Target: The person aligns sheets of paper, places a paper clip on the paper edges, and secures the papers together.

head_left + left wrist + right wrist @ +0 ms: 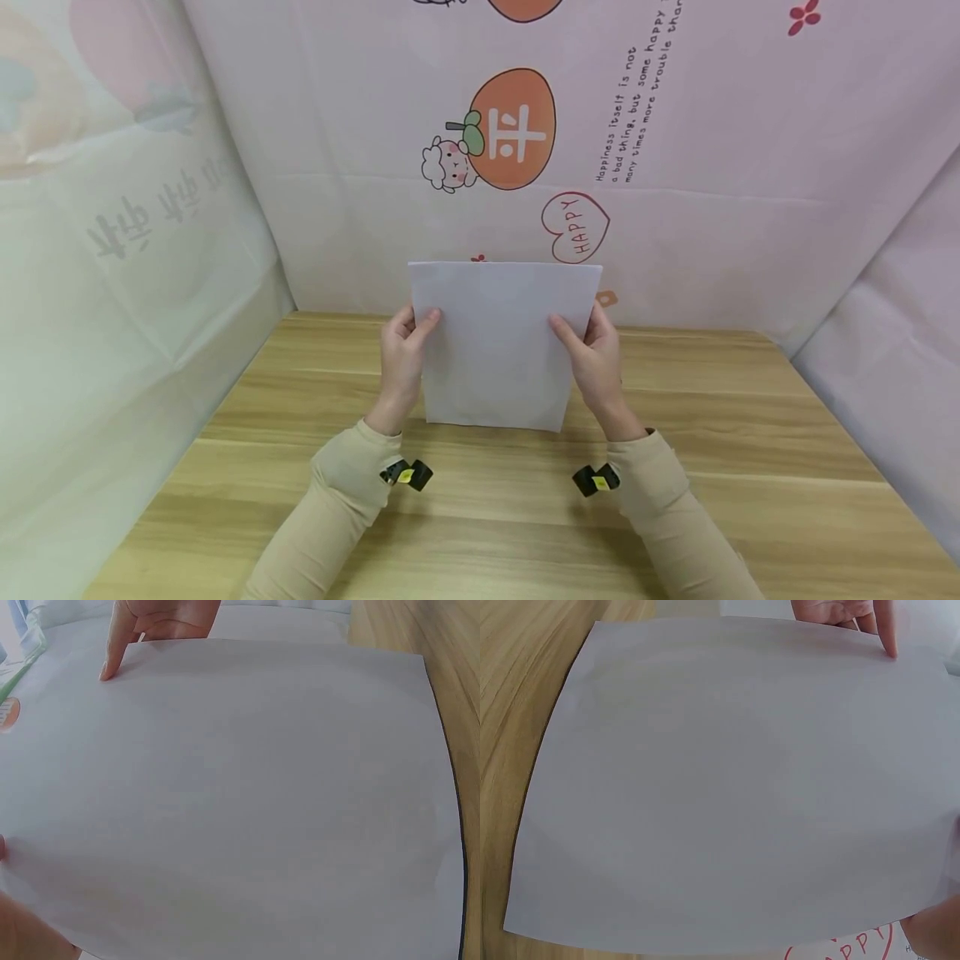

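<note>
A blank white sheet of paper stands roughly upright over the table in the head view, its bottom edge close to the tabletop. My left hand pinches its left edge, thumb on the near face and fingers behind. On the opposite edge my right hand grips it the same way. The paper fills most of the left wrist view, with the right hand at its top edge. In the right wrist view the left hand shows beyond the paper. Fingers behind the sheet are mostly hidden.
The wooden table extends beneath both forearms. A white printed cloth with cartoon pictures and lettering hangs behind the table, and more white cloth stands at the left side. Small black cameras sit at the wrists.
</note>
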`<state>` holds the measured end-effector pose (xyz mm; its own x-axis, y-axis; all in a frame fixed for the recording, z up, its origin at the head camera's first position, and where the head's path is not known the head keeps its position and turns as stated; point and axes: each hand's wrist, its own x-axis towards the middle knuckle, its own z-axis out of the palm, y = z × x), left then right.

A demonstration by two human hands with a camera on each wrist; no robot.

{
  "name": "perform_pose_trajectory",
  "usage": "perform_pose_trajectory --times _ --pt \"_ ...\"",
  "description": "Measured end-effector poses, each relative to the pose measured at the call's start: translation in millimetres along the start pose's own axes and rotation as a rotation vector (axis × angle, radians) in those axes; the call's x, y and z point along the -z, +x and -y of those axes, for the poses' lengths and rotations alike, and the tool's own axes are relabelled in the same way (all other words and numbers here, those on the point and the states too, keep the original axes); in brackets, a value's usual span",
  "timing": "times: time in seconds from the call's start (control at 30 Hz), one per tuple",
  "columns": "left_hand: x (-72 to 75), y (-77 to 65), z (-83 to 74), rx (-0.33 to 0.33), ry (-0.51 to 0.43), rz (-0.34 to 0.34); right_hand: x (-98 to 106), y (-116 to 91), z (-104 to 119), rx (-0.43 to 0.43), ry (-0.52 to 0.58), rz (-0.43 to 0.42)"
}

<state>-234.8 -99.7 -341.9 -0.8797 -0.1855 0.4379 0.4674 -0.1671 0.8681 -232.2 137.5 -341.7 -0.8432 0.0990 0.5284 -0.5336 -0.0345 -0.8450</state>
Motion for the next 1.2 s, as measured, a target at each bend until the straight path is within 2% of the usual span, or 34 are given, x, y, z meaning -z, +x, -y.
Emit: perform_pose_trajectory --times 0.5,0.8,1.2 --pt "-4.4 -2.5 -4.9 -0.015 -0.021 -0.016 -4.6 0.3 3.2 0.056 -0.012 -0.038" --pt "-6.0 -2.0 -5.7 -0.008 -0.005 -0.031 -6.4 0.8 3.7 0.057 -0.026 -0.040" --pt "-9.2 -3.5 -7.9 -0.025 -0.029 -0.045 -9.4 0.2 6.7 0.058 -0.026 -0.050"
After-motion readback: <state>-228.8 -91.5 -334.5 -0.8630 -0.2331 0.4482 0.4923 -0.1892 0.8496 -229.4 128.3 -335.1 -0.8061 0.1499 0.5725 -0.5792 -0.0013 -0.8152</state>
